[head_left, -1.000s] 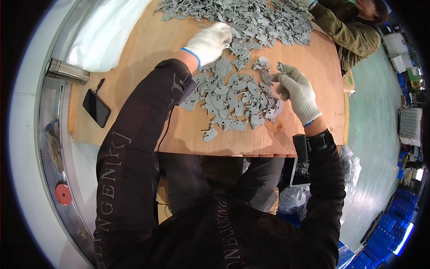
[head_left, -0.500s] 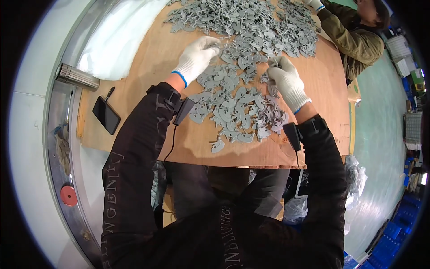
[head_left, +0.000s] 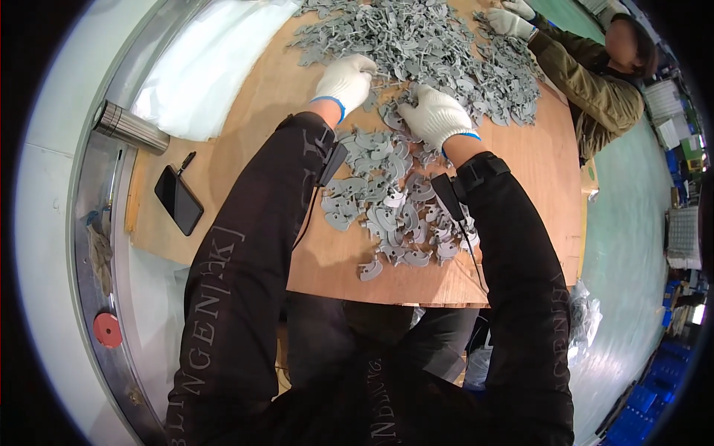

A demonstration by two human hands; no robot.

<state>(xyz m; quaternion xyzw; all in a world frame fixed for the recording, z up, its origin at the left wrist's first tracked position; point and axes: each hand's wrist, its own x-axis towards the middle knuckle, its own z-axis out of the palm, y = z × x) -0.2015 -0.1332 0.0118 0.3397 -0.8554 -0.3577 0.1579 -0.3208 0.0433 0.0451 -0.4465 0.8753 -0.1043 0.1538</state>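
Seen from above, two hands in white knit gloves worked over a wooden table (head_left: 528,193) strewn with gray crescent-shaped parts. Most of the parts lay in a large pile (head_left: 405,41) at the far side; a smaller heap (head_left: 390,201) lay nearer the person, with a loose trail of parts between the two.

The main change was in the right hand (head_left: 439,117). A second earlier it was at the right of the smaller heap, pinching a small gray part in raised fingertips. Now it had swung inward and away from the body, over the trail just short of the large pile. Its fingers were bent downward, partly closed; whether they had hold of a part could not be told.

The left hand (head_left: 347,82) was again beside the large pile's near left edge, after drawing back slightly half a second before. Its fingers were curled well in, the tips turned away, so its hold could not be told either.

The hands were therefore closer together, apparently with the picking and handling now centered between pile and heap. Neither looked clearly bigger or smaller.

At upper right, a co-worker's gloved hands (head_left: 509,24) had come more fully into view, touching the large pile's edge.
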